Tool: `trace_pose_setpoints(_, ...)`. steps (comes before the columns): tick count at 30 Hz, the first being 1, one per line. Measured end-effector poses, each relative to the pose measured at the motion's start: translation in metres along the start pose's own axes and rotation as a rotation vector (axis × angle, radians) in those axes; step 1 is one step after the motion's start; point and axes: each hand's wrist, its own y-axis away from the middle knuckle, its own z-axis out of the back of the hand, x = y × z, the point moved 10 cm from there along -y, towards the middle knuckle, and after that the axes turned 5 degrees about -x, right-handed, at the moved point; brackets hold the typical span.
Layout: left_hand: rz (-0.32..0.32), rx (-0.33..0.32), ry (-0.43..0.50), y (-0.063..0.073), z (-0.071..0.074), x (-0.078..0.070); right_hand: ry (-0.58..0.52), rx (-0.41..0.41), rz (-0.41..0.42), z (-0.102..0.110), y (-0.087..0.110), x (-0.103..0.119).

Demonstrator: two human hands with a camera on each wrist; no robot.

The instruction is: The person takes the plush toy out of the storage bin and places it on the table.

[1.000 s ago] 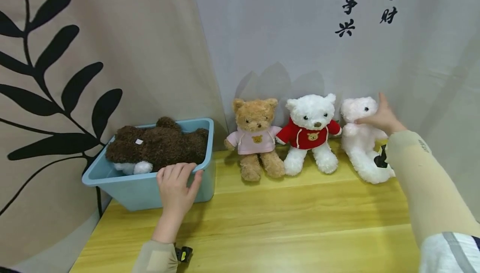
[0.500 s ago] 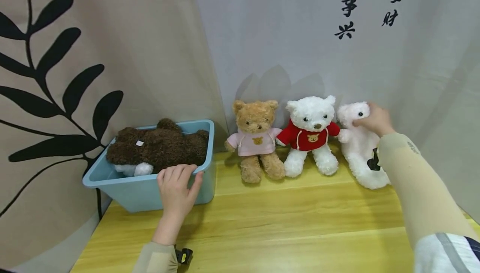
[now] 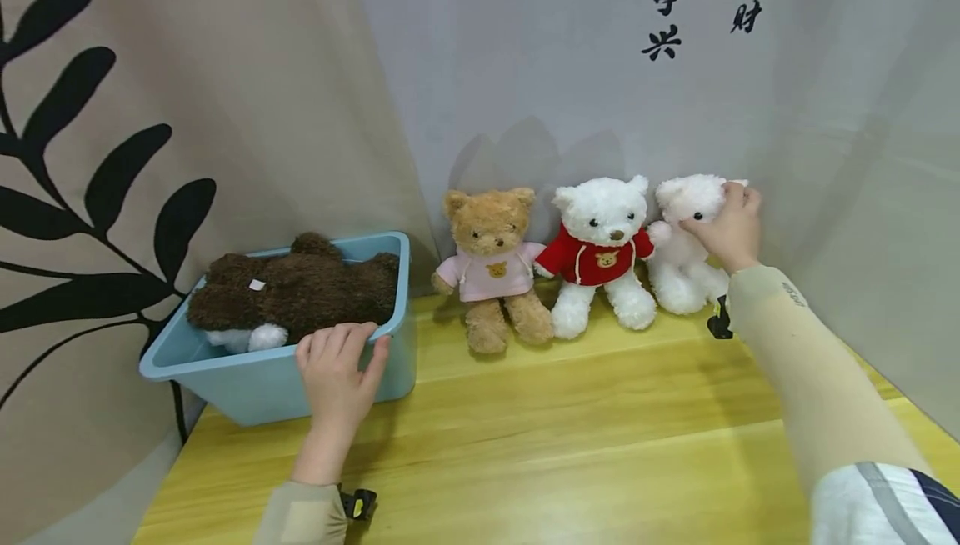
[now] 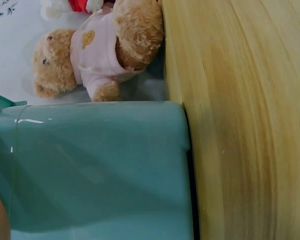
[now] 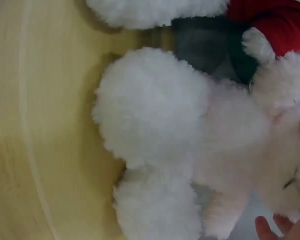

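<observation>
My right hand grips the head of a pale, unclothed teddy bear, thumb across its face and fingers behind it. That bear sits upright at the right end of a row, its fluffy legs filling the right wrist view. Beside it sits a white teddy bear in a red hoodie, then a tan teddy bear in a pink hoodie. My left hand holds the near rim of a light blue plastic bin, fingers hooked over it. A dark brown plush lies face down in the bin.
The wooden table carries the bin and bears. Behind them hangs a printed curtain, close to the bears' backs. A white and grey bit of plush shows under the brown one in the bin.
The pale bear has turned from sideways to face more forward and shifted against the red-hoodie bear. My right hand has closed on its head. The left hand stays on the bin; the view has shifted slightly.
</observation>
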Motion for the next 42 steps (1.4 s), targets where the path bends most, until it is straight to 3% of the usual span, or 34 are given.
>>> trace_pose_setpoints(6,0.004,0.012,-0.002,0.004,0.000,0.000,0.032,0.044,0.081,-0.001,-0.005,0.011)
trace_pose_setpoints(15,0.005,-0.007,-0.016,0.006,0.010,0.002,-0.087,0.166,0.040,0.004,-0.014,0.017)
trace_pose_setpoints(23,0.014,-0.029,-0.018,0.004,0.019,0.006,-0.105,0.163,0.021,0.008,-0.019,0.030)
trace_pose_setpoints(27,0.019,-0.028,-0.024,0.004,0.021,0.008,-0.117,0.088,0.055,0.013,-0.019,0.051)
trace_pose_setpoints(29,0.016,-0.024,-0.028,0.003,0.021,0.008,-0.130,0.026,0.113,0.015,-0.016,0.076)
trace_pose_setpoints(32,0.005,-0.019,-0.033,0.002,0.016,0.007,-0.165,-0.040,0.249,0.013,-0.007,0.131)
trace_pose_setpoints(35,-0.002,-0.007,-0.033,0.000,0.009,0.006,-0.217,-0.017,0.411,-0.002,0.010,0.197)
trace_pose_setpoints(38,-0.005,0.001,-0.029,-0.001,0.004,0.005,-0.233,0.102,0.583,-0.031,0.038,0.264)
trace_pose_setpoints(42,-0.008,0.006,-0.031,-0.001,-0.001,0.002,-0.165,0.337,0.796,-0.085,0.090,0.340)
